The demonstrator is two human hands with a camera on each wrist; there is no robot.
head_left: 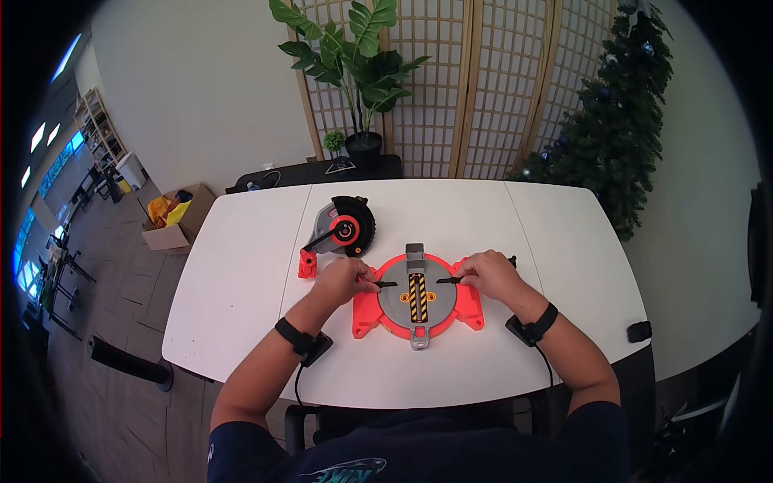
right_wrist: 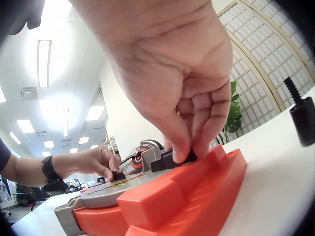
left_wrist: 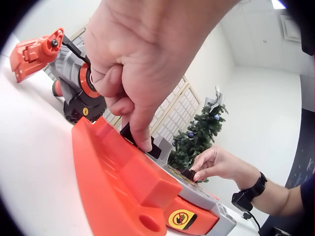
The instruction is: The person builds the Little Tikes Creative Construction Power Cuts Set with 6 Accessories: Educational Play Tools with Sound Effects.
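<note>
An orange and grey toy saw base (head_left: 467, 309) lies on the table, with a round grey plate and a yellow-black striped strip down its middle. At its left side my left hand (head_left: 345, 279) pinches a small flat black piece (head_left: 387, 284) between thumb and finger, low over the plate. Opposite it, my right hand (head_left: 493, 276) pinches a similar black piece (head_left: 448, 281), stepped in outline, right at the orange edge. Their far ends point toward the central strip. Beyond my left hand sits the toy saw head (head_left: 354, 226), with a black toothed blade and an orange handle.
A black threaded knob (right_wrist: 302, 115) stands on the white table (head_left: 233, 298) beyond my right hand. Near the table's right edge lies a small black object (head_left: 639, 332). An open cardboard box (head_left: 183, 229) is on the floor at left; cables hang from both wrist cameras.
</note>
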